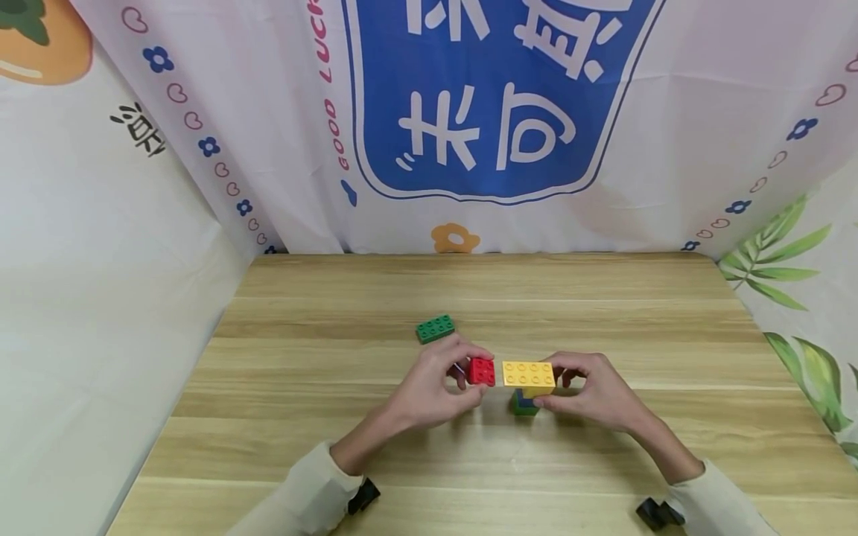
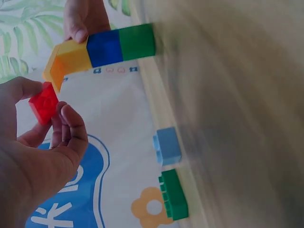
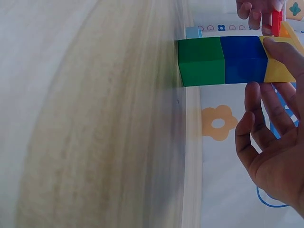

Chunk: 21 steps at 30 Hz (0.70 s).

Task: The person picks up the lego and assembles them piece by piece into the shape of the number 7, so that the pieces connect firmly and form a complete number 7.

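A small red brick (image 1: pixel 482 371) is pinched between the thumb and fingers of my left hand (image 1: pixel 439 383), just left of a brick tower. That tower stands upright on the table: a green brick (image 3: pixel 201 61) at the bottom, a blue brick (image 3: pixel 244 59) above it, a yellow brick (image 2: pixel 73 55) over that, and a flat yellow brick (image 1: pixel 528 374) across the top, jutting out toward the left. My right hand (image 1: pixel 593 391) grips the tower from its right side at the upper yellow brick. In the head view a narrow gap shows between the red brick and the flat yellow one.
A green brick with studs (image 1: pixel 435 328) lies on the wooden table (image 1: pixel 322 313) behind my left hand. Beside it in the left wrist view is a light blue brick (image 2: pixel 168 146), mostly hidden from the head camera. A printed cloth (image 1: pixel 288 149) hangs behind the table.
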Motion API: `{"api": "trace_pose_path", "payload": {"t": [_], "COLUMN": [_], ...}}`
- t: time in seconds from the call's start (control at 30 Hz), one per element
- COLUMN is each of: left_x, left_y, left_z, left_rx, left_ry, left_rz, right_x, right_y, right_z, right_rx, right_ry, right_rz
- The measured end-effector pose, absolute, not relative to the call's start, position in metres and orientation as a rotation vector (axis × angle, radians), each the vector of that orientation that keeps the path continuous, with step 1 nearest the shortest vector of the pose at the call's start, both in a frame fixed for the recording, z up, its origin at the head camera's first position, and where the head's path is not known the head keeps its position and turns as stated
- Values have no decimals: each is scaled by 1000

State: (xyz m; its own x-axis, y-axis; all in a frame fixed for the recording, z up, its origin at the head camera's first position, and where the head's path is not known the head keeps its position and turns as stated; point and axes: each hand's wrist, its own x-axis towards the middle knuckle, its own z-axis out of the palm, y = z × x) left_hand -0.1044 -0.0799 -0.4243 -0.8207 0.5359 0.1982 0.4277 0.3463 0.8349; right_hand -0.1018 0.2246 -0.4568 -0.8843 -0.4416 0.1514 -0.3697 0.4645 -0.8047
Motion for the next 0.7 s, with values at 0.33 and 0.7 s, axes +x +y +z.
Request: {"api": "trace_pose_path", "payload": {"t": [0.33,0.7], "left_x": [-99,-99], "left_y": [-69,-66], "left_z": [-432,-441], "left_rx": [825,667], "left_ry": [2412,2253], "left_rz": [1569,1743], "right_x": [-102,-102], "right_y": [226,225], "right_z": [-457,-458], "right_rx": [-731,-726], "right_ry": [2613,2600], "right_rz": [-1398,-1403]}}
